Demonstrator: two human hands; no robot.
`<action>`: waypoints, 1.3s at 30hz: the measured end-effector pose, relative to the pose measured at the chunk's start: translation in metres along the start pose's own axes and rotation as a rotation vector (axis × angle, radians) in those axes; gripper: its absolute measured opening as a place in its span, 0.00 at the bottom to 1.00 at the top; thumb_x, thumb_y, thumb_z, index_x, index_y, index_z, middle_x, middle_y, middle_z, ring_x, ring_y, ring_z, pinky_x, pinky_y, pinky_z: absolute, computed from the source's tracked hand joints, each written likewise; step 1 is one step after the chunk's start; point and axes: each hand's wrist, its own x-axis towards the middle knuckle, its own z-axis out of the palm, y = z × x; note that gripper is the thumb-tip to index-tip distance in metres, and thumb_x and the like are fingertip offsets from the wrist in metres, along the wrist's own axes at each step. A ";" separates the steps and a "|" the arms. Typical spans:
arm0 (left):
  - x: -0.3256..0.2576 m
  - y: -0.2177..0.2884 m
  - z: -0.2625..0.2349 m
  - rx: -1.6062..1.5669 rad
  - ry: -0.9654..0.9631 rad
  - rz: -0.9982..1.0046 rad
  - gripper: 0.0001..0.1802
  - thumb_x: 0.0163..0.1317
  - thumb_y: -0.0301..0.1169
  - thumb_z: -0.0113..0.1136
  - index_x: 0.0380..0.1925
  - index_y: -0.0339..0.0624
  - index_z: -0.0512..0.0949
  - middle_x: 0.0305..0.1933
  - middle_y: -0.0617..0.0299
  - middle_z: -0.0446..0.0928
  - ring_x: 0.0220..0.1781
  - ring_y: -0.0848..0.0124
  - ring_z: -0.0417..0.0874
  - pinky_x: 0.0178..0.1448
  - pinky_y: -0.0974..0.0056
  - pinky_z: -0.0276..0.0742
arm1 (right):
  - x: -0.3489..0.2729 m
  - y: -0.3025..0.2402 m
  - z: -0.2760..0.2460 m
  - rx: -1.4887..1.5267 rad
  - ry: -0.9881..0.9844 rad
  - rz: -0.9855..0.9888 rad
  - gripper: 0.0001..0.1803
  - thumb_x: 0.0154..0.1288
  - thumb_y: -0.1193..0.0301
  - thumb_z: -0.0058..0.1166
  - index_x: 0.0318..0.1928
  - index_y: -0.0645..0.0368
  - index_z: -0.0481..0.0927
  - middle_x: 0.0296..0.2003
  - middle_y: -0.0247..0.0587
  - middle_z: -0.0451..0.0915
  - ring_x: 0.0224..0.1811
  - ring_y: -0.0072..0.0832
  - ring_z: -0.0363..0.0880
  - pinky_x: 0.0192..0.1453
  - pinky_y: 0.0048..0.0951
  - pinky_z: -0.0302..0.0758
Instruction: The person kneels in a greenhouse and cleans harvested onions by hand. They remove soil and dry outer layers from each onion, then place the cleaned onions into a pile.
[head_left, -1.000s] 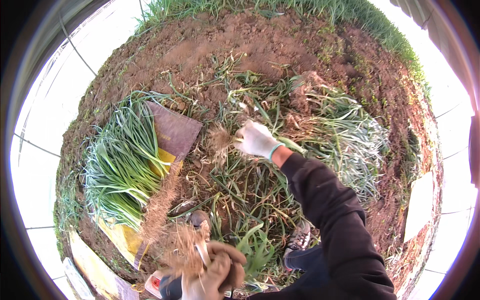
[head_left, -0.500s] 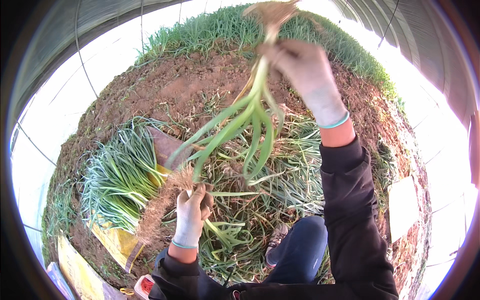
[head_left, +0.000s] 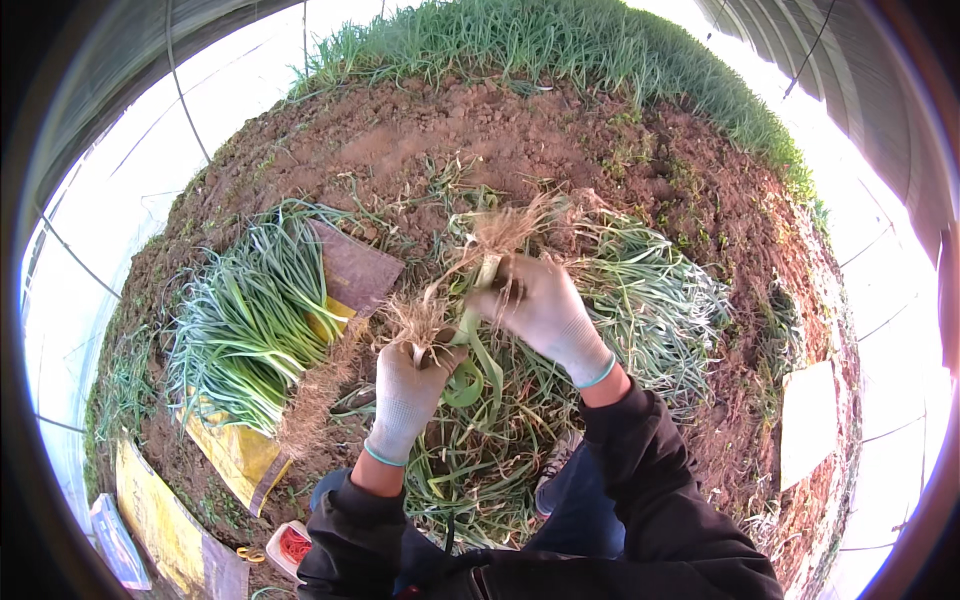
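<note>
My left hand (head_left: pixel 405 395), in a white knit glove, is closed round a green onion whose brown root tuft (head_left: pixel 415 322) sticks up above the fingers. To its right my gloved right hand (head_left: pixel 550 315) grips a second green onion (head_left: pixel 488 268) by the stem just below its bushy roots; its leaves hang down between the hands. The right fingertips are slightly blurred. On the left lies a neat pile of green onions (head_left: pixel 250 335), roots toward me. Loose stripped leaves (head_left: pixel 470 470) cover the ground below my hands.
More green onions (head_left: pixel 660 310) lie spread at the right. The pile rests on a yellow and brown sheet (head_left: pixel 235 465). Lower left are a white tub (head_left: pixel 285 545) with red bands, yellow-handled scissors (head_left: pixel 250 554) and another sheet (head_left: pixel 165 520). A planted bed (head_left: pixel 540 45) stands beyond bare soil.
My right hand has come down from high up with its green onion, beside the left hand. My left hand has risen slightly, still holding its own.
</note>
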 end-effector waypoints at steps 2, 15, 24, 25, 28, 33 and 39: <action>0.003 0.010 0.007 0.123 0.027 0.032 0.14 0.53 0.23 0.70 0.40 0.33 0.81 0.29 0.63 0.83 0.27 0.81 0.77 0.32 0.71 0.74 | -0.008 0.023 0.008 -0.009 -0.159 -0.013 0.25 0.51 0.58 0.71 0.45 0.61 0.81 0.29 0.47 0.84 0.32 0.35 0.84 0.40 0.32 0.78; 0.005 0.026 0.021 0.216 -0.150 -0.129 0.10 0.55 0.24 0.69 0.37 0.34 0.82 0.28 0.61 0.82 0.29 0.79 0.79 0.33 0.71 0.74 | -0.039 0.112 -0.135 -0.473 1.002 0.119 0.10 0.69 0.66 0.55 0.36 0.55 0.86 0.23 0.34 0.84 0.11 0.13 0.70 0.12 0.19 0.62; 0.008 0.027 0.021 0.216 -0.170 -0.176 0.17 0.53 0.29 0.74 0.39 0.33 0.79 0.33 0.62 0.82 0.33 0.77 0.79 0.39 0.69 0.76 | -0.025 0.054 -0.049 -0.089 0.201 -0.042 0.21 0.68 0.55 0.56 0.39 0.65 0.82 0.21 0.39 0.78 0.19 0.28 0.75 0.26 0.28 0.73; 0.009 0.031 0.022 0.235 -0.193 -0.221 0.19 0.52 0.29 0.75 0.40 0.33 0.77 0.36 0.61 0.82 0.36 0.76 0.80 0.42 0.69 0.77 | -0.023 0.063 -0.045 -0.081 0.224 -0.066 0.20 0.70 0.56 0.54 0.38 0.65 0.82 0.20 0.38 0.77 0.18 0.27 0.74 0.24 0.29 0.71; 0.007 0.033 0.024 0.238 -0.172 -0.144 0.13 0.54 0.27 0.72 0.36 0.33 0.81 0.30 0.63 0.82 0.31 0.79 0.78 0.36 0.70 0.74 | -0.021 0.078 -0.047 -0.209 0.471 -0.105 0.16 0.72 0.61 0.50 0.36 0.61 0.81 0.19 0.37 0.76 0.18 0.25 0.74 0.22 0.28 0.72; 0.001 0.038 0.016 0.087 -0.151 -0.167 0.12 0.55 0.26 0.70 0.37 0.32 0.81 0.29 0.62 0.82 0.29 0.78 0.79 0.35 0.72 0.73 | -0.031 0.088 -0.101 0.177 0.624 0.133 0.22 0.76 0.56 0.42 0.30 0.56 0.79 0.19 0.29 0.77 0.14 0.13 0.69 0.16 0.18 0.65; 0.007 0.037 0.004 -0.141 -0.321 -0.374 0.16 0.54 0.26 0.72 0.41 0.32 0.79 0.31 0.61 0.82 0.28 0.78 0.79 0.31 0.75 0.73 | -0.024 0.059 -0.049 0.531 0.093 -0.026 0.26 0.68 0.49 0.52 0.38 0.65 0.79 0.23 0.37 0.82 0.17 0.19 0.75 0.21 0.18 0.70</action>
